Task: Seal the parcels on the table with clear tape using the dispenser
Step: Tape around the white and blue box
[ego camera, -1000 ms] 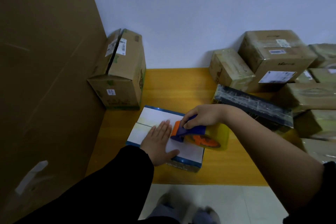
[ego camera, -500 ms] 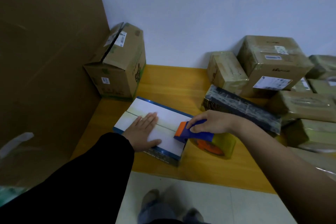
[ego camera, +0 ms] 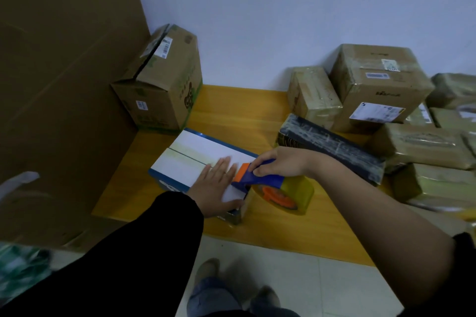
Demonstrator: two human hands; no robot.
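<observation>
Taped brown cardboard parcels (ego camera: pixel 378 90) and a long black parcel (ego camera: pixel 332 144) crowd the yellow table (ego camera: pixel 231 110). The left hand (ego camera: pixel 216 188) presses flat, fingers straight, on the white-topped blue box (ego camera: pixel 195 159). The right hand (ego camera: pixel 280 163) grasps the blue-orange tape dispenser (ego camera: pixel 268 180).

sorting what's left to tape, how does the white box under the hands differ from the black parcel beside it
The white box has a plain white top with blue edges; the black parcel is dark and looks wrapped in glossy film. The left hand presses flat on the white box while the right hand holds the dispenser at its end; no hand is on the black parcel. Both lie flat on the yellow table.
</observation>
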